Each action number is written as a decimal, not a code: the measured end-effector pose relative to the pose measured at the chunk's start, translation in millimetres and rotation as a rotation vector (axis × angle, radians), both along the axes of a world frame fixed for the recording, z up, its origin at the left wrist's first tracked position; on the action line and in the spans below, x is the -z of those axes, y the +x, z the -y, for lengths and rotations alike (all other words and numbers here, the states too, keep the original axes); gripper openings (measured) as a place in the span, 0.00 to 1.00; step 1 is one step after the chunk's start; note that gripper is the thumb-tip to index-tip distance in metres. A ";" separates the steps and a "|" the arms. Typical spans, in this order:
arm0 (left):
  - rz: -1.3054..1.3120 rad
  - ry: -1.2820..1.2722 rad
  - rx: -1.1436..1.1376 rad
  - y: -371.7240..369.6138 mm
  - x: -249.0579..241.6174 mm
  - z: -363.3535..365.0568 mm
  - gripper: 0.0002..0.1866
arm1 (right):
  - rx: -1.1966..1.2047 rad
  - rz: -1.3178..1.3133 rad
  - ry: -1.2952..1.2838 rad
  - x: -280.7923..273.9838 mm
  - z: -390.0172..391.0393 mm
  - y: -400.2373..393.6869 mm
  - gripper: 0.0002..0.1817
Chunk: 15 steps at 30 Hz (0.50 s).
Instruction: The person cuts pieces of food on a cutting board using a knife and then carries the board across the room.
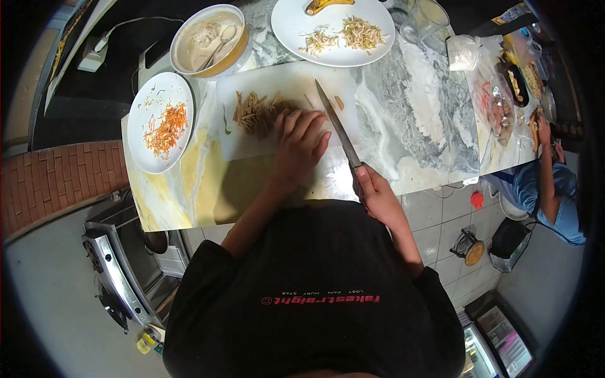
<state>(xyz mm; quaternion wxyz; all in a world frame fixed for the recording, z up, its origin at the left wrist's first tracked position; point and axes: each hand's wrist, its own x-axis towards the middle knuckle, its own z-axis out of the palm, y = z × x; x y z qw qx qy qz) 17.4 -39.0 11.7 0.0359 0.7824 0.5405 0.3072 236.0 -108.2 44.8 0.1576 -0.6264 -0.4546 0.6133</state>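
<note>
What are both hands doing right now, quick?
Left hand: fingers bent at the brown strips; can't tell if it's gripping any.
Right hand: closed, holding the knife.

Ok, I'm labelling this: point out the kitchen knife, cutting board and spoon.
Kitchen knife (340, 130): head view, on the blade.
Cutting board (277, 79): head view, on its bare far side.
Spoon (228, 33): head view, on its rounded end.

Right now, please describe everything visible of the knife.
The knife has a long, narrow, pointed blade of what looks like grey metal, and a dark handle. The right hand grips the handle, thumb near the blade. The blade slants over the right part of the white cutting board, tip forward and slightly left; contact is unclear.
</note>
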 end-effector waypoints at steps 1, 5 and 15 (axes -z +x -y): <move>-0.001 -0.002 0.002 -0.7 1.3 1.7 0.22 | 0.002 -0.001 -0.002 0.4 1.4 0.2 0.27; -0.001 0.012 0.011 -2.6 8.2 7.6 0.22 | 0.007 0.050 0.077 13.1 10.9 1.7 0.27; -0.042 0.025 0.033 2.5 6.2 4.3 0.24 | 0.034 -0.100 0.089 7.1 10.4 7.6 0.23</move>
